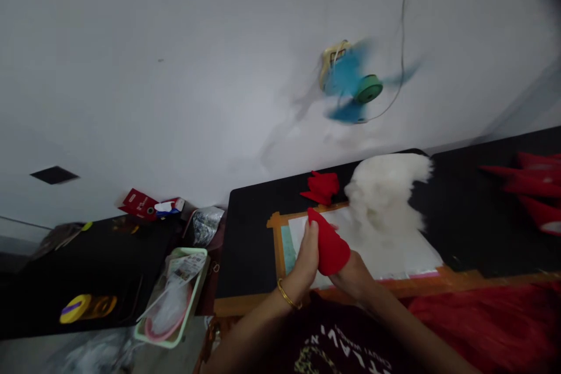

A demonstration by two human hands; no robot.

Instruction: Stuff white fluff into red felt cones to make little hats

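My left hand, with a gold bangle on the wrist, and my right hand are both closed on a red felt cone, its tip pointing up and to the left. The right hand's fingers are inside or behind its wide end. Just beyond lies a heap of white stuffing on a white sheet that covers a wooden-framed board. Small red felt pieces lie at the heap's left.
A black table holds the board. Several red cones lie at the far right. A green basket of bags stands left, beside yellow tape rolls. A blue fan spins on the white wall. Red fabric covers my lap.
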